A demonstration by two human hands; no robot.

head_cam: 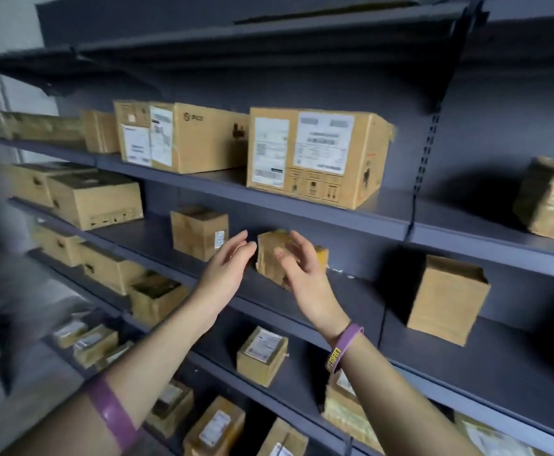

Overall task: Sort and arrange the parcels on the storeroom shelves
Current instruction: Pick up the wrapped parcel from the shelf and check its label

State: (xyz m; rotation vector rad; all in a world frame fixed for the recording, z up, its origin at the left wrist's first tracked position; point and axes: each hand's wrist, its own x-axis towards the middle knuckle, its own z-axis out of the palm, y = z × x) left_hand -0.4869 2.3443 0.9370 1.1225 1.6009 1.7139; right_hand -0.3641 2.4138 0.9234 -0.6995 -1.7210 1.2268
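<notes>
Flanking the small parcel (269, 255) near the front edge of the middle shelf (361, 297), left hand (226, 269) and right hand (303, 278) are spread and empty, so a lopsided squeeze might skid it off or left into the neighbouring box (199, 232).

I recorded tan parcels (203, 139) bearing white labels (324, 139), dark blue-grey shelves (516, 363), a purple left wristband (112, 413), and a purple, yellow-lettered right wristband (344, 345).

Dark metal shelves (335, 212) carrying taped cardboard parcels (312, 156) on every tier.
</notes>
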